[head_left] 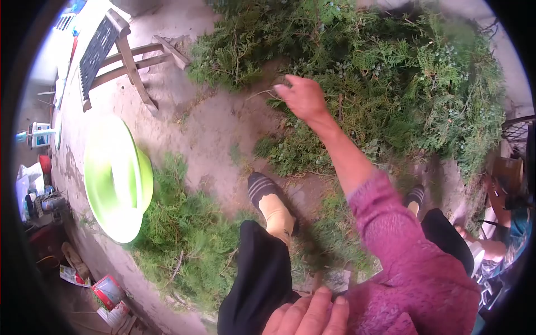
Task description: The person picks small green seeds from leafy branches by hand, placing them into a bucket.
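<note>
My right hand [302, 99] reaches out over the inner edge of a large heap of green conifer branches [385, 84]. Its thumb and forefinger look apart, slightly blurred, and a thin bare twig [261, 94] lies close to their tips. At the bottom edge, my left hand [310, 315] is close to my body, next to the pink sleeve [385, 223]. Its fingers are bent and pressed together; the palm and anything in it are hidden.
A lime-green basin [144, 173] stands tilted at the left, beside loose greenery [190, 240]. Behind it is a wooden stool-like frame [131, 67]. My feet in striped slippers [262, 187] are between the greenery piles. Another person's arm [491, 249] shows at the right edge. Tins [107, 291] stand lower left.
</note>
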The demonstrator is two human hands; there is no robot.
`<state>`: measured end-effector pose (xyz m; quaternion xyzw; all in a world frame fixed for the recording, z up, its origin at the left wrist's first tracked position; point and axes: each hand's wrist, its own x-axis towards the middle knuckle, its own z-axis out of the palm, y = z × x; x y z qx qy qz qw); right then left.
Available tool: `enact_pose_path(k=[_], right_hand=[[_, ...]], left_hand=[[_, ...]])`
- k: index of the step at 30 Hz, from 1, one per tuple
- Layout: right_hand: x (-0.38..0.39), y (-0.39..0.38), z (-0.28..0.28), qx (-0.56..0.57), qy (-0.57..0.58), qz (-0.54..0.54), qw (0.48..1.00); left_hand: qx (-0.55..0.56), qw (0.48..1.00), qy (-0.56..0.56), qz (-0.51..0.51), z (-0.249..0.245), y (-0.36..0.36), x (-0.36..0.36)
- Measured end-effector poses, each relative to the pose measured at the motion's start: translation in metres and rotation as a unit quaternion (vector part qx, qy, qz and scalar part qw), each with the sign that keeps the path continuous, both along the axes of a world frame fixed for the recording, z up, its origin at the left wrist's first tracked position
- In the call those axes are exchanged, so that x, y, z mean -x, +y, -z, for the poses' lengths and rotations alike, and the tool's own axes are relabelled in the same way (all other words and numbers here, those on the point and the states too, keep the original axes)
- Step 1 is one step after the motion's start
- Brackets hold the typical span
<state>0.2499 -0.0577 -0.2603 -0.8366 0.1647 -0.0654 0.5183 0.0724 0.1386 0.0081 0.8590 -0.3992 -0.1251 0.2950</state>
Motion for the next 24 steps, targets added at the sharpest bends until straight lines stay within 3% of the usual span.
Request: enact_pose_path(k=[2, 3, 4, 6, 8, 9, 11, 13, 15, 22, 24], right_hand=[[-0.02, 0.002, 0.017, 0.268, 0.1, -0.097, 0.953], [-0.02, -0.003, 0.029, 0.312, 0.145, -0.172, 0.923], [-0.018, -0.008, 0.042, 0.313, 0.141, -0.167, 0.924], [-0.007, -0.017, 0.05, 0.303, 0.17, -0.075, 0.935], [0.008, -0.036, 0.038, 0.253, 0.138, -0.099, 0.952], [0.018, -0.046, 0.026, 0.196, 0.108, -0.124, 0.967], [0.043, -0.066, -0.014, 0.194, 0.067, -0.116, 0.972], [0.075, -0.08, -0.063, 0.192, 0.029, -0.104, 0.975], [0.113, -0.089, -0.117, 0.128, 0.01, -0.072, 0.989], [0.24, -0.094, -0.255, 0.087, 0.008, -0.097, 0.991], [0.269, -0.088, -0.279, -0.005, -0.031, -0.1, 0.994]], left_hand=[[0.039, 0.999, -0.035, -0.008, 0.003, -0.005, 0.006], [0.053, 0.997, -0.047, -0.005, 0.002, -0.007, 0.007], [0.065, 0.996, -0.058, -0.002, 0.0, -0.008, 0.008], [0.079, 0.995, -0.053, 0.008, -0.007, -0.011, 0.01], [0.1, 0.994, -0.046, 0.018, -0.014, -0.014, 0.017], [0.095, 0.994, -0.045, 0.032, -0.019, -0.016, 0.022], [0.1, 0.993, -0.05, 0.049, -0.031, -0.019, 0.027], [0.045, 0.988, -0.013, 0.148, -0.046, -0.02, 0.029], [0.067, 0.986, -0.077, 0.135, -0.02, -0.024, 0.046], [-0.002, 0.993, -0.116, 0.001, -0.033, -0.055, 0.044], [-0.024, 0.993, -0.117, 0.011, -0.029, -0.071, 0.052]])
